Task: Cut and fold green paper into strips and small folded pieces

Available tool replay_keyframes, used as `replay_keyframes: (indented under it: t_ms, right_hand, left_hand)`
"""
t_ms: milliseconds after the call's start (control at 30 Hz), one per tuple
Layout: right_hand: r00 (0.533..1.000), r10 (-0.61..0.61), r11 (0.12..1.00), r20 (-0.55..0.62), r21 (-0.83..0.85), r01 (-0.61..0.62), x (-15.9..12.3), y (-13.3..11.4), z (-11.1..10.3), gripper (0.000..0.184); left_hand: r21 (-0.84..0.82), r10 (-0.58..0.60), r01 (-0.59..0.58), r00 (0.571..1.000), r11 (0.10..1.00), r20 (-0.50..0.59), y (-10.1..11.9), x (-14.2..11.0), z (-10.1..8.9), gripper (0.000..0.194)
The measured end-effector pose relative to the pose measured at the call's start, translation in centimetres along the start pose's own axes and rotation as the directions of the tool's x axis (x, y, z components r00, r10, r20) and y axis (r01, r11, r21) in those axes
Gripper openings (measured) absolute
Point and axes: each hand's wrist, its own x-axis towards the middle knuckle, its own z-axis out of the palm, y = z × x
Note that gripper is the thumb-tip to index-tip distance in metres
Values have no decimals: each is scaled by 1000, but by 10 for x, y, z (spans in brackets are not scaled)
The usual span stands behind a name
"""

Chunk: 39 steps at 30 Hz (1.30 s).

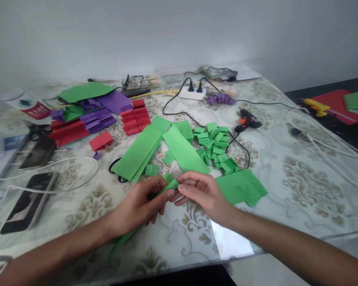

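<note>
My left hand [146,200] is closed round a green paper strip [172,184], whose folded end sticks out past the thumb. Part of the strip is hidden in the palm, and a green tail hangs below that wrist. At the folded end, my right hand [201,194] pinches the paper with thumb and fingertips. Just beyond both hands lie long green paper strips [143,149] in a stack and another green strip [185,147]. Small folded green paper pieces [216,145] are heaped to the right. A wider green sheet [243,186] lies beside my right wrist.
Red pleated paper [136,118] and purple pleated paper [98,119] lie at the back left. Two phones [28,202] are near the left edge. A black glue gun [247,120] and its cord lie right of the heap, with a power strip [192,93] behind.
</note>
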Motion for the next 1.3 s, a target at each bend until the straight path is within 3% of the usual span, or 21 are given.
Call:
replay_keyframes:
  t_ms: [200,433,767,1300]
  right_hand:
    - [999,18,996,-46,-89,-22,4,2,1,34]
    - [1000,-10,987,-20,-159,7,3,5,1,34]
    - [976,-214,952,-38,-230,200,3,6,0,29]
    - [962,-263,922,-68,-313,229,-1,6,0,18]
  left_hand:
    - [55,16,-16,1000,998,-4,2,0,-1,39]
    - [108,158,-156,987,982,-13,4,5,-5,32]
    - [-194,79,-86,996,977,-41,5,6,-2,34]
    - [-194,117,-115,993,974,1,5,3,-1,34]
